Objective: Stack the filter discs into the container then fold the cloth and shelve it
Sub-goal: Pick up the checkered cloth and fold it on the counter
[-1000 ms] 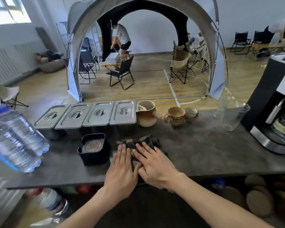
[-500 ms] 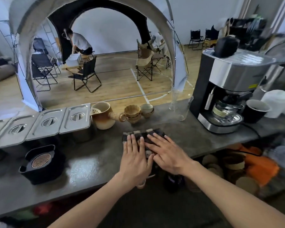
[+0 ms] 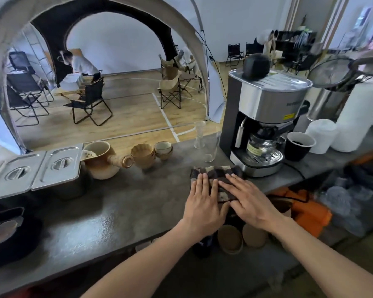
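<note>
A folded dark checked cloth point(image 3: 215, 174) lies on the grey counter point(image 3: 116, 216), just in front of the coffee machine. My left hand point(image 3: 202, 205) and my right hand point(image 3: 250, 203) lie side by side on top of it, fingers stretched flat over the cloth and thumbs at its near edge by the counter's front. The black container point(image 3: 13, 244) stands at the far left of the counter with a round mesh filter disc point(image 3: 0, 230) lying in its top.
A steel coffee machine point(image 3: 265, 117) stands right behind the cloth, with two glasses point(image 3: 210, 145), ceramic cups point(image 3: 151, 153) and a brown jug point(image 3: 101, 160) to its left. Lidded steel pans point(image 3: 52, 166) sit at back left. A shelf below holds round lids point(image 3: 230, 239) and orange items point(image 3: 310, 209).
Both hands have slid the folded cloth to the right along the counter, from beside the black container to just in front of the coffee machine. The view has turned right with them.
</note>
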Demonstrator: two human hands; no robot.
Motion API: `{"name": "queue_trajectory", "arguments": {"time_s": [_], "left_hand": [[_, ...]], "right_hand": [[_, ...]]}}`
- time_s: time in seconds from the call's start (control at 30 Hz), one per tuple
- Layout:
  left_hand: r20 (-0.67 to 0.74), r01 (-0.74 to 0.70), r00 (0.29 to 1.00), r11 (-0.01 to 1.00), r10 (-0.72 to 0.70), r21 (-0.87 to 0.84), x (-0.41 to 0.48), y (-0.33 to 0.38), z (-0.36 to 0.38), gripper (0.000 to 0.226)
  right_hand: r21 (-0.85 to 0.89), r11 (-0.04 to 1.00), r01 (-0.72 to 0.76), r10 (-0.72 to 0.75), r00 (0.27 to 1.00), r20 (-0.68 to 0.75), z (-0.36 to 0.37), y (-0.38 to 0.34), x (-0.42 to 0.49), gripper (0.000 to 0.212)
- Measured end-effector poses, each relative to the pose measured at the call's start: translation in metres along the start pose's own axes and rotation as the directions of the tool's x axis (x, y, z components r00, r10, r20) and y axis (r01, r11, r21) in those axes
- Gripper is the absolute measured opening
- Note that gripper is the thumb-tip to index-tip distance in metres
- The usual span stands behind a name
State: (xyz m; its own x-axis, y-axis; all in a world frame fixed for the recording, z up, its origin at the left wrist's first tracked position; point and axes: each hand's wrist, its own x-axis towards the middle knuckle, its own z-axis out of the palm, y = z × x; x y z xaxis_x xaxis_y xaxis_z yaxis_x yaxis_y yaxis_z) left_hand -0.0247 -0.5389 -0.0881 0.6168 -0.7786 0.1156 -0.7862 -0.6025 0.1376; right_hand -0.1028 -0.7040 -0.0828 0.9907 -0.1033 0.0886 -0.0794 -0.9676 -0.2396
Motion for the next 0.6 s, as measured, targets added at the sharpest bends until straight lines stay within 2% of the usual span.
{"name": "queue_trajectory", "arguments": {"time_s": [0.17,0.27,0.37,0.43,0.5,0.57,0.6], "left_hand": [[-0.051,-0.125,0.991,0.991,0.127,0.041,-0.024,-0.006,-0.006,0.077],[-0.068,-0.140,0.986,0.983,0.149,0.114,-0.035,-0.007,-0.012,0.070],[-0.118,-0.166,0.977,0.979,0.180,0.119,-0.040,-0.011,-0.022,0.056],[-0.127,-0.210,0.968,0.975,0.218,0.076,-0.042,-0.022,-0.035,0.046],[-0.079,-0.231,0.971,0.969,0.224,-0.083,-0.049,-0.042,-0.056,0.038],[0.081,-0.116,0.984,0.920,0.157,-0.374,-0.056,-0.068,-0.085,0.029],[0.174,-0.018,0.977,0.863,0.122,-0.505,-0.058,-0.081,-0.100,0.027]], "right_hand": [[-0.160,0.987,0.033,-0.032,0.999,0.010,0.003,-0.003,-0.028,0.093],[-0.242,0.970,0.023,-0.039,0.997,-0.059,0.003,-0.010,-0.030,0.087],[-0.250,0.967,0.058,-0.096,0.985,-0.142,-0.009,-0.020,-0.027,0.073],[-0.134,0.986,0.099,-0.123,0.976,-0.178,-0.024,-0.029,-0.028,0.061],[0.177,0.983,0.046,-0.030,0.995,-0.095,-0.042,-0.043,-0.028,0.054],[0.481,0.876,-0.045,0.041,0.999,0.018,-0.059,-0.058,-0.019,0.056],[0.566,0.822,-0.062,0.049,0.998,0.038,-0.066,-0.064,-0.011,0.057]]}}
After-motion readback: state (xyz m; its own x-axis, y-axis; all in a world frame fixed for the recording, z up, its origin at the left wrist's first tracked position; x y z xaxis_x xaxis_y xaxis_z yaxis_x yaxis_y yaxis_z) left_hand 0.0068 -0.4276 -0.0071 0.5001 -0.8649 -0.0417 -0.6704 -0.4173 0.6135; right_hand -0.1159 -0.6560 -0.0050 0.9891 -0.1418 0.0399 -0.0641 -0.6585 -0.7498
